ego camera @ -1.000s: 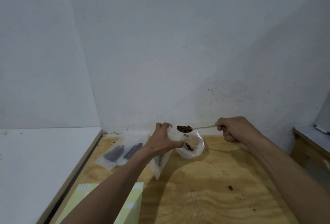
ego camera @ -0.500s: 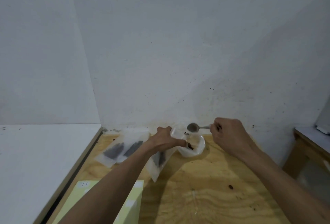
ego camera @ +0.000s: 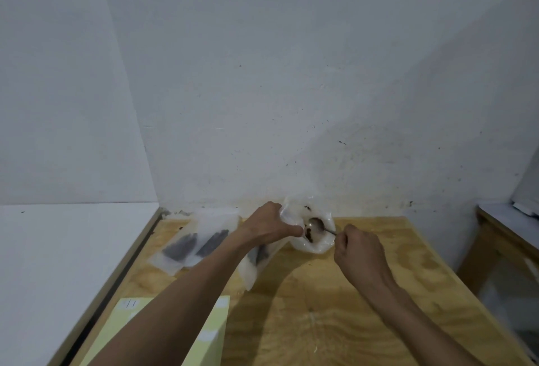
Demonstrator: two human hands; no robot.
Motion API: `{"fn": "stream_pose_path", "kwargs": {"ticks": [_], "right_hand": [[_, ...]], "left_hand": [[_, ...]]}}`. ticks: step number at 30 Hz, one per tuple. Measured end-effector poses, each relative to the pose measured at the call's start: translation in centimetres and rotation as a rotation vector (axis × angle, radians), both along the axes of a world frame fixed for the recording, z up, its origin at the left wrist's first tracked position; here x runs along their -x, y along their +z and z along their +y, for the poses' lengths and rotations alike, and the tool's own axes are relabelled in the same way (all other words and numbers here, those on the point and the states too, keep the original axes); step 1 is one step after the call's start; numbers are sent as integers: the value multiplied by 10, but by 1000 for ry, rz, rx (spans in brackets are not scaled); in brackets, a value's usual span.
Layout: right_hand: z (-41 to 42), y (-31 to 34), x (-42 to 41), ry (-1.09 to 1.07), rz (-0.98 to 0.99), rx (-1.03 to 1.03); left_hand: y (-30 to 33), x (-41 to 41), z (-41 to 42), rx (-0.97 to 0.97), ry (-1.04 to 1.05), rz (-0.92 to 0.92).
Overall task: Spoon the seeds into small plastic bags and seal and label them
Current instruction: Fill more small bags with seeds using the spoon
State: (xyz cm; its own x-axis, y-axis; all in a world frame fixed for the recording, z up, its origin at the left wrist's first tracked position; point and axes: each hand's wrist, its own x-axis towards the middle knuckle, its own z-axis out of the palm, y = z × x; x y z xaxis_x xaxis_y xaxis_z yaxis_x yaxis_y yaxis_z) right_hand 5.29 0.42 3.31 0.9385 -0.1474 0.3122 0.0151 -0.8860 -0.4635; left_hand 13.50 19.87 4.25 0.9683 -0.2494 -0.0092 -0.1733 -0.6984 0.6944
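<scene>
While our left hand (ego camera: 269,227) pinches a small clear plastic bag (ego camera: 264,260), our right hand (ego camera: 360,252) grips a metal spoon (ego camera: 316,224) over the seed-holding white plastic bag (ego camera: 319,241).

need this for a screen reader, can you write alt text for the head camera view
A person's right hand dips a metal spoon into a large clear bag of dark seeds while the left hand holds a small plastic bag beside it. Two filled bags lie on the plywood table.

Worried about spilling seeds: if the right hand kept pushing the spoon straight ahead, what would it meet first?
Probably the seeds in the big bag, then the left hand holding a small bag beyond; right hand holds the spoon. Depth is unclear.
</scene>
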Motion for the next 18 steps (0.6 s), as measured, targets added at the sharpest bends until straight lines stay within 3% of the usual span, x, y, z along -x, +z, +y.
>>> {"fn": "stream_pose_path", "kwargs": {"ticks": [8,14,18], "right_hand": [[14,-2,3,-61,97,14],[17,-1,-5,-181,151,-250],[14,-13,-16,-295,242,-557]], "left_hand": [[9,-8,-7,-30,-40,-75],[15,-2,-22,-76,-96,-172],[22,4,-29,-33,-161,-195]]}}
